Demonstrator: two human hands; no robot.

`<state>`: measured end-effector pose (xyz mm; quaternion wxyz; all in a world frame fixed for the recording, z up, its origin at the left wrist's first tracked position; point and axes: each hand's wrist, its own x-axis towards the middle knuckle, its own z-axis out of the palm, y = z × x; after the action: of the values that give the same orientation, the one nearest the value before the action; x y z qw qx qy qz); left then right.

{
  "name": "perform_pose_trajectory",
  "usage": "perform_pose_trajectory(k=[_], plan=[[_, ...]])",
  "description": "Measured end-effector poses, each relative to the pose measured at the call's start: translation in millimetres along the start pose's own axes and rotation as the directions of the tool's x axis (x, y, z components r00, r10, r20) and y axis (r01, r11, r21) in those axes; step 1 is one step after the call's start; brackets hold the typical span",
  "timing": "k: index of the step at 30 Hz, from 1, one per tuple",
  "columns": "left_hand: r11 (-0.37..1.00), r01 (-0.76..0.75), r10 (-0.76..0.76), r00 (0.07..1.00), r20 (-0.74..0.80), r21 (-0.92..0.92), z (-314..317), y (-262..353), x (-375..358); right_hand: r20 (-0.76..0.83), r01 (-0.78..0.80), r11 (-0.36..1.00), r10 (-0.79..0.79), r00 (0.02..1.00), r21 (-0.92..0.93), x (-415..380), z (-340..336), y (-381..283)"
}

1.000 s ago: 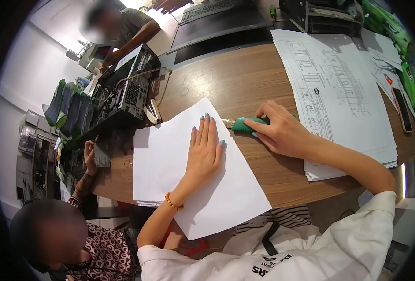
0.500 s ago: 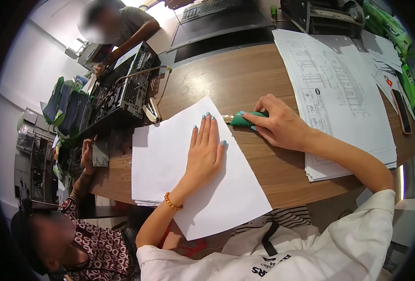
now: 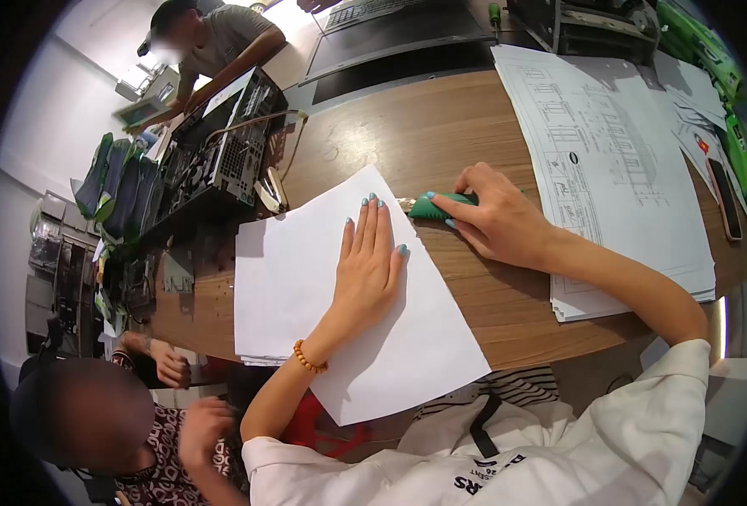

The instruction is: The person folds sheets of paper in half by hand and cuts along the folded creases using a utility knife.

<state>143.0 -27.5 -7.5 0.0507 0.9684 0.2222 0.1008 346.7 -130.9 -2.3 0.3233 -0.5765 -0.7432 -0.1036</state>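
Observation:
My left hand (image 3: 365,268) lies flat on a stack of white paper (image 3: 285,295), fingers stretched out together, nothing held. The top sheet sits askew and hangs over the table's front edge. In my right hand (image 3: 502,218) is a green utility knife (image 3: 439,207), gripped between thumb and fingers on the wood. Its metal front end points left and meets the paper's right edge, near my left fingertips. How far the blade touches the sheet is too small to tell.
Printed drawings (image 3: 597,181) are stacked on the right, beside a phone (image 3: 722,194). An opened computer case (image 3: 222,160) stands at the left back, a stapler (image 3: 270,192) near it. A laptop (image 3: 390,38) lies at the back. Two people (image 3: 230,42) sit around the table (image 3: 382,110).
The utility knife and my right hand have shifted slightly left and up along the paper's edge. My left hand stays flat. The person at lower left has drawn a hand back from the table.

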Motion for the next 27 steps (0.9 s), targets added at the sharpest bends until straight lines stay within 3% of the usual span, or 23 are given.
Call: perform_pose_trajectory(k=[27], plan=[[1.0, -0.015, 0.015, 1.0, 0.011, 0.009, 0.7, 0.6, 0.4, 0.047, -0.067, 0.997, 0.069, 0.996, -0.044, -16.6, -18.3, 5.2]])
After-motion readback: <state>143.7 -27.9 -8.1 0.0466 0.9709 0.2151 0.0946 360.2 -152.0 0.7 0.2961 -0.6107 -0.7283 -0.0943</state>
